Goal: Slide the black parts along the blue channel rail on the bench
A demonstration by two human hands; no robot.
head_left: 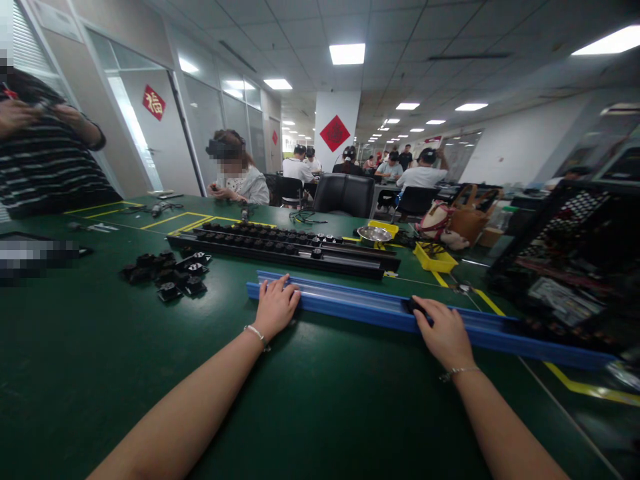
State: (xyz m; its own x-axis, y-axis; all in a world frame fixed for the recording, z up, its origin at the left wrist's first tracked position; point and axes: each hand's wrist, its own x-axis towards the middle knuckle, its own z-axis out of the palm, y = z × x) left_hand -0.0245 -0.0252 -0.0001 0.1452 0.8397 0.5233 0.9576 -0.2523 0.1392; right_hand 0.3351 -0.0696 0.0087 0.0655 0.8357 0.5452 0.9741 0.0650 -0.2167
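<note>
A long blue channel rail [345, 303] lies across the green table in front of me. My left hand [278, 301] grips it near its left end, fingers over the top and the palm side at the near wall. Over the rail's right half, my right hand [444, 328] has its fingers closed on a small black block [413, 306] inside the channel. The block is partly hidden by my fingers. Several black parts sit in the channel farther right, blurred. Beyond the blue rail stands a black rail [280, 257] with rows of similar black blocks.
A pile of black blocks [167, 273] lies left on the green table [210, 400]. A metal bowl [375, 233] and a yellow bin [435, 257] stand at the back right. A black perforated case [560, 267] rises at the right. Other people sit or stand beyond the table.
</note>
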